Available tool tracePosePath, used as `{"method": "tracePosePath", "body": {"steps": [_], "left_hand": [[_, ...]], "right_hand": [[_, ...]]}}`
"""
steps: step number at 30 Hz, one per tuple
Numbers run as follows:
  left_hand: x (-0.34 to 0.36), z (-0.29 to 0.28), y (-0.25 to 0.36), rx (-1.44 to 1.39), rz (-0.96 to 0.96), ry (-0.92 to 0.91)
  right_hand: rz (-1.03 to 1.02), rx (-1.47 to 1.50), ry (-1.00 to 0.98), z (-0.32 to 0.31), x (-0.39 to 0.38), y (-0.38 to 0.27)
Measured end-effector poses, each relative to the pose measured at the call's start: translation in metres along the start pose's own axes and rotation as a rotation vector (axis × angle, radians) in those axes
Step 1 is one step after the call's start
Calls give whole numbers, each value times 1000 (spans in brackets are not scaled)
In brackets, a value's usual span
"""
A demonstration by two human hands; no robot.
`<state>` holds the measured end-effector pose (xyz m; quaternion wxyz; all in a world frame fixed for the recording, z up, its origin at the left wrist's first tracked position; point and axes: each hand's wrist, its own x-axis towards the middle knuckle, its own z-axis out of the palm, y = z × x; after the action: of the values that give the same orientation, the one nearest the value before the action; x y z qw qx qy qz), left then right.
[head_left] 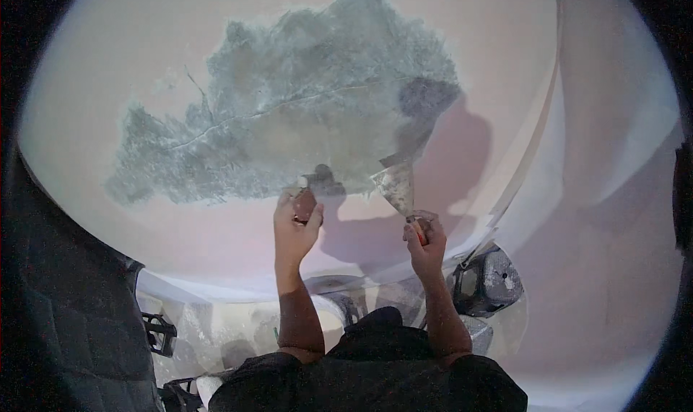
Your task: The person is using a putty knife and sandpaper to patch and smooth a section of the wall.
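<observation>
Before me is a pale pink wall (pixel 180 29) with a large, ragged grey patch (pixel 310 72) crossed by a thin crack line. My right hand (pixel 429 244) is closed around the red-and-wood handle of a putty knife (pixel 396 189). Its wide, smeared blade points up at the patch's lower right edge; whether it touches the wall I cannot tell. Raised at the lower edge of the patch, my left hand (pixel 290 231) grips a small reddish-brown pad (pixel 304 205), its exact kind unclear. Shadows of hands and tool fall on the wall.
A dark, paint-spattered plastic crate or stool (pixel 487 282) stands low at the right. Another dark plastic piece (pixel 159 334) is at the lower left, by a dark draped surface (pixel 79 289). Pale sheeting (pixel 613 195) or wall bends away at the right.
</observation>
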<state>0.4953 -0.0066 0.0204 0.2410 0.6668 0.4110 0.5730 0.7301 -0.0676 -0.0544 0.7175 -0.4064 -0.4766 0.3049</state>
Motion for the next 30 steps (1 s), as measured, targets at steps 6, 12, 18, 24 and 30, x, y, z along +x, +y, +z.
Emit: {"method": "tracePosePath", "body": {"steps": [6,12,18,24,30], "left_hand": [[-3,-12,-6,120,141,-82],[-14,-7,9,-202,-105,39],[-12,-4,10,-619,-301,120],[-13,3,11,-732,-382,47],[-19,7,20,-623,-506,-138]], "right_hand": [[-37,-34,46,-10,0,7],[-56,-37,32,-8,2,8],[39,32,4,2,-3,-3],[-36,-103,-47,0,-5,-6],[-59,-240,-166,2,-11,-21]]}}
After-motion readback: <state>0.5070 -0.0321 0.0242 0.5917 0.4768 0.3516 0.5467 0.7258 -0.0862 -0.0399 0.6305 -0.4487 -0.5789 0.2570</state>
